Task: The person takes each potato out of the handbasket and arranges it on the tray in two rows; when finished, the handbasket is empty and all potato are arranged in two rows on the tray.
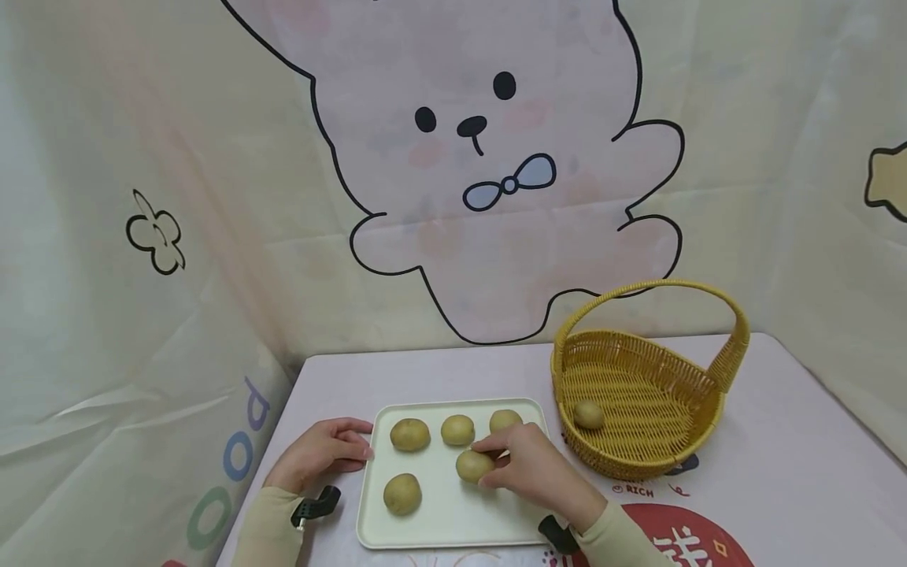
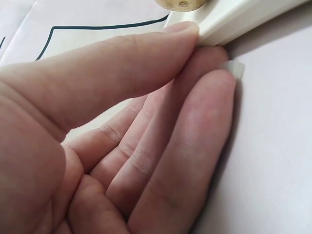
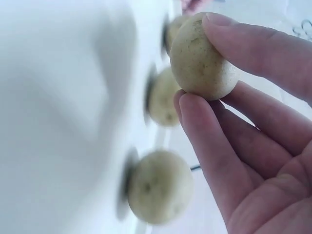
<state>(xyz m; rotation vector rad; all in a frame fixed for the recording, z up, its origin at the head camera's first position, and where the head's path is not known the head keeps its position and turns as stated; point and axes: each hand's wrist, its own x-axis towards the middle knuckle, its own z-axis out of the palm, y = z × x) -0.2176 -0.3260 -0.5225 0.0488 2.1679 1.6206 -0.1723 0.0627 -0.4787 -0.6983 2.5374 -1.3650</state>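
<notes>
My right hand pinches a small potato between thumb and fingertips, raised over the cream tray. Several other potatoes lie on that tray: one at back left, one at back middle, one at back right partly behind my right hand, and one at front left. At the tray's left edge, my left hand holds the rim, with the thumb against it and the fingers bent beside it. Another potato sits in the yellow woven basket.
The basket's tall arched handle rises at the back right, beyond the tray. A printed cloth covers the table, with a red design at front right. A cartoon-printed curtain stands behind the table.
</notes>
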